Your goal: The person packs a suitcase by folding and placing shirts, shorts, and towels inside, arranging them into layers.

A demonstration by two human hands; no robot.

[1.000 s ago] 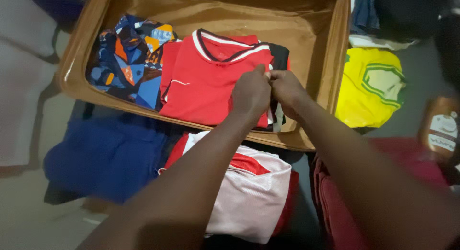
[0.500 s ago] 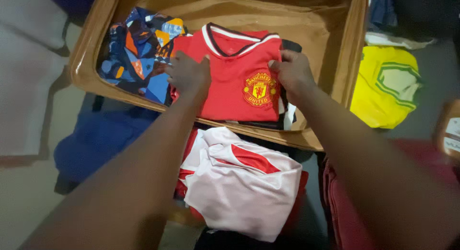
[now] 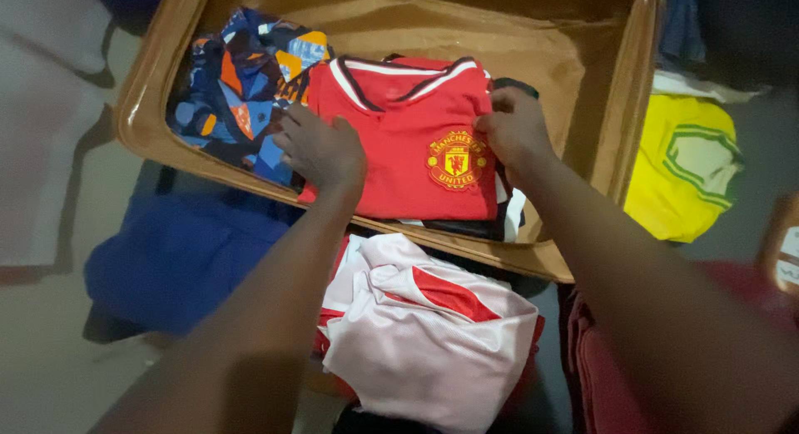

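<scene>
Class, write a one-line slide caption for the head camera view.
Both hands, left hand and right hand, press a folded red jersey flat inside an open tan suitcase.

We see dim, warm indoor light; colours stay vivid at the centre, our forearms blur in the foreground, and the frame's corners fall into shadow.

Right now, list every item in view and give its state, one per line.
Suitcase: open, partly filled.
Red jersey: folded, on top of the stack in the suitcase.
Patterned shirt: folded, in the suitcase's left part.
Left hand: flat on the red jersey's left edge.
Right hand: gripping its right edge.
White-and-red jersey: crumpled, outside.
Yellow jersey: folded, outside.
Blue garment: folded, outside.
</scene>
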